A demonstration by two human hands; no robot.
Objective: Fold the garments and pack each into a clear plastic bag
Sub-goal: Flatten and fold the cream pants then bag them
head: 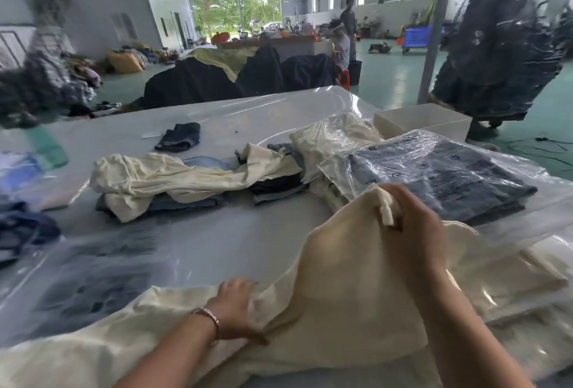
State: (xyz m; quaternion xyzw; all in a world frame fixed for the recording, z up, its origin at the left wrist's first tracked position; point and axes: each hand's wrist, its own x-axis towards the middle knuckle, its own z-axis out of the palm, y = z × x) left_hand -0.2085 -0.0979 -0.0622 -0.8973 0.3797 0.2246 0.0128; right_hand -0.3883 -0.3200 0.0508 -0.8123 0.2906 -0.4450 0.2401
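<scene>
A cream garment (341, 288) lies across the near edge of the white table (217, 242). My right hand (409, 226) pinches one corner of it and holds that corner lifted above the table. Lower down, my left hand (235, 310), with a bracelet on the wrist, grips a fold of the same cloth against the table. A dark garment packed in a clear plastic bag (446, 177) lies just beyond my right hand. Another bagged dark garment (90, 282) lies at the left, blurred.
A heap of cream and denim garments (173, 183) sits mid-table, with a small dark piece (179, 137) behind it. A white box (424, 124) stands at the far right edge. Dark covered piles, a pillar and people stand beyond the table.
</scene>
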